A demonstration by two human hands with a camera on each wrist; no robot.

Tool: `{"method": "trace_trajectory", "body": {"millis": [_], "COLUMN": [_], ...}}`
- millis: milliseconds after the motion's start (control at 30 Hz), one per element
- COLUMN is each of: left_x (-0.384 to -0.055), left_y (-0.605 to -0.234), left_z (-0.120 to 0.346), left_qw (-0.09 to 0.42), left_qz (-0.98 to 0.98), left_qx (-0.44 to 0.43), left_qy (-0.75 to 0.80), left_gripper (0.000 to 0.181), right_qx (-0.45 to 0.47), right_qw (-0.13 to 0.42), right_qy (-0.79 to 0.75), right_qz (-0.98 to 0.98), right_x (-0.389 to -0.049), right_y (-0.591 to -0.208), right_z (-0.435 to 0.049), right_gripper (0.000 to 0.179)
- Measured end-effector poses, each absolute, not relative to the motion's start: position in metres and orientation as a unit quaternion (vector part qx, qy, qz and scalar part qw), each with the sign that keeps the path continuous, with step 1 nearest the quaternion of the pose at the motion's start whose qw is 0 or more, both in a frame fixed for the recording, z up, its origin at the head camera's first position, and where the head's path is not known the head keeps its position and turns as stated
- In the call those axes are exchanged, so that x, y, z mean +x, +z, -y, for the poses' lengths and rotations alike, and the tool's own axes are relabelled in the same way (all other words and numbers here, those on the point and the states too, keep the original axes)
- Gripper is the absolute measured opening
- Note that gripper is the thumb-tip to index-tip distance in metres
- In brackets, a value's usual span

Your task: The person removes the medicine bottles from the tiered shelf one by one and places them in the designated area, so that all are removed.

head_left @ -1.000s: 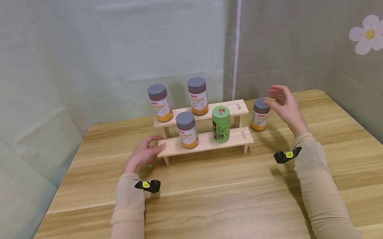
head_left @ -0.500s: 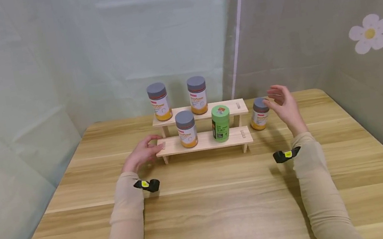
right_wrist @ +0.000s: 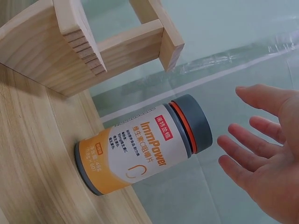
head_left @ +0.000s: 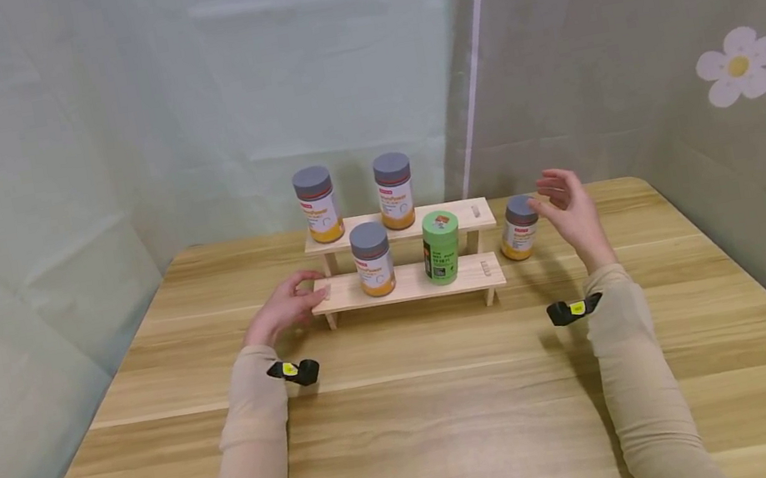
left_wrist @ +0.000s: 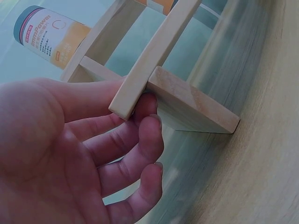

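A two-tier wooden rack (head_left: 422, 291) stands toward the back of the table. My left hand (head_left: 286, 308) pinches the left end of its lower board, thumb above and fingers below, as the left wrist view shows. Two grey-lidded supplement bottles (head_left: 319, 207) (head_left: 396, 193) stand on the upper tier. On the lower tier are another grey-lidded bottle (head_left: 374, 261) and a green bottle (head_left: 441, 250). One more grey-lidded bottle (right_wrist: 140, 147) stands upright on the table, right of the rack. Beside its lid my right hand (right_wrist: 266, 149) hovers with fingers apart, touching nothing in the right wrist view.
The wooden table (head_left: 429, 426) stretches in front of the rack toward me. Behind it hangs a pale curtain (head_left: 295, 76). A grey sheet with white flowers (head_left: 739, 66) hangs at the right.
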State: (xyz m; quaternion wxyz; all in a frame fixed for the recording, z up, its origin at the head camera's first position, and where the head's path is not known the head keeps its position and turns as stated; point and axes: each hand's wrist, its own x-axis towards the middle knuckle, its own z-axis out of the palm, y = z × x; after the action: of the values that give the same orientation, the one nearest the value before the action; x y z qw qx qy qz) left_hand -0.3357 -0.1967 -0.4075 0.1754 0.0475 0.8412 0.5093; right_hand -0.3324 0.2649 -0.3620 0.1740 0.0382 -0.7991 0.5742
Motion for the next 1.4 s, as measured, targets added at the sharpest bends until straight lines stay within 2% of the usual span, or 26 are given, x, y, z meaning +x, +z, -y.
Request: {"method": "trace_trajectory", "body": {"millis": [733,1000,1233,1400], "left_x": [-0.332,-0.312,-0.332,-0.332], "left_y": [-0.405,-0.377,-0.407,-0.408], "left_z": [0.195,0.189,0.197,0.197], "left_qw": [0.179,0.185,0.174,0.171], "left_qz": [-0.838,-0.837,-0.844,-0.842], "left_qx": [0.035,0.035,0.032,0.035], "left_qy": [0.514,0.513,0.506,0.510], "left_gripper": [0.058,0.053,0.058,0.058], "right_qx": [0.062,0.084,0.105,0.124], "right_qw": [0.144,0.131,0.125,0.112], "right_qy": [0.594,0.604,0.605,0.615], "right_qz": [0.789,0.782,0.779,0.771], "right_x": [-0.329,-0.333,-0.341,-0.344], "right_y": [-0.346,-0.337,-0.325,-0.315], "right_z": [-0.246,-0.229,-0.209,-0.191], "right_gripper": [0.059,0.058,0.056,0.056]}}
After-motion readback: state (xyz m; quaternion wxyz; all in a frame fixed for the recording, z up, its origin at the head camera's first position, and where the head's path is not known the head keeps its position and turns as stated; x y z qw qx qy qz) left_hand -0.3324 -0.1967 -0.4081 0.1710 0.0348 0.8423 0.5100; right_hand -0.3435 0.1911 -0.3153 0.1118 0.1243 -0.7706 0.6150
